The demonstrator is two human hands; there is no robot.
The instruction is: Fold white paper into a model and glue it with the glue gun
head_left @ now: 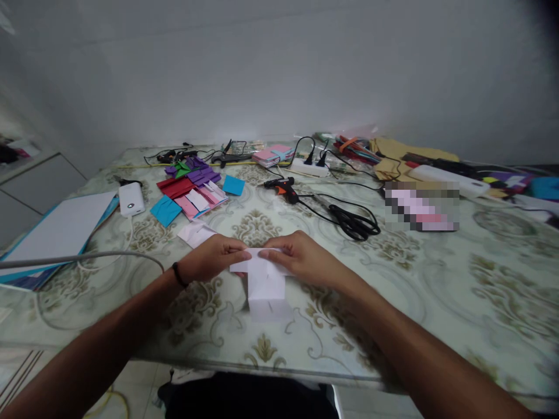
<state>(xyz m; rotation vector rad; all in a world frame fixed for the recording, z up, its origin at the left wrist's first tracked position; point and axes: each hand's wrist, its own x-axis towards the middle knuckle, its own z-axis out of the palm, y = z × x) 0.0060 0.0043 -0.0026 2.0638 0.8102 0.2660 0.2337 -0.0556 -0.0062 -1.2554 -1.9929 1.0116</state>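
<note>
I had the T-shaped white paper [266, 285] over the floral tablecloth [349, 326], its far crossbar pinched by my left hand [220, 254] and right hand [303, 257], thumbs close together on top; whether its near flap touched down I couldn't quite tell. I judged it light, crisp and easily creased, best held by that crossbar. Beyond lay a flat blue square [233, 185] and a hard glue gun [285, 189]

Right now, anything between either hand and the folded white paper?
Nothing visible. The left hand and right hand both hold the folded white paper, thumbs on its far part. Another pale paper piece lies just beyond the left hand, not between.
</note>
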